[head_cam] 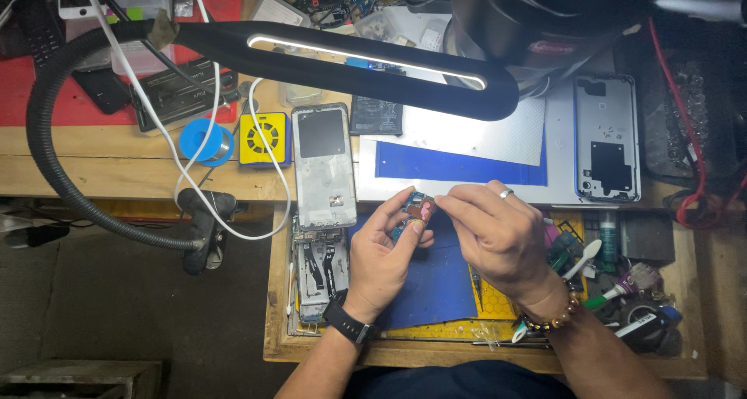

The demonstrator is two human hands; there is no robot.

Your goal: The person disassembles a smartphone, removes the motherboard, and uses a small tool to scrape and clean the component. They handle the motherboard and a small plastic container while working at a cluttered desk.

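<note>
We have the left hand (381, 255) pinching a small circuit board (415, 210) — fingers clamped on its edges, thumb on one side, fingertips on the other. The board sits in the air above the blue mat (436, 282) in the pull-out drawer (274, 290) at the near edge of the bench (117, 165), not touching the mat. Board shows blue with a pinkish-copper patch; finer detail is too small to read.

Right hand (498, 232) is right against the board from the other side, fingers drawn together at its right end. Whether they grip a tool or the board itself — we cannot tell. A ring is on one finger, a bead bracelet (552, 315) on the wrist. The left wrist carries a black watch (350, 321).

Around them:
- A stripped phone frame (324, 165) lies face up just left of the hands, overhanging the bench's near edge.
- Below it in the drawer, a second opened phone body (317, 270) lies along the drawer's left side.
- A phone back cover (607, 138) lies toward the right side of the bench on a silver mat (560, 165).
- A black lamp head (350, 60) on a gooseneck arm (54, 134) spans the bench above the work.
- A yellow tip-cleaner box (264, 138) and a blue solder spool (206, 140) are left of the frame.
- Spudgers and tweezers (599, 274) are heaped in the drawer's right side, near the right wrist.
</note>
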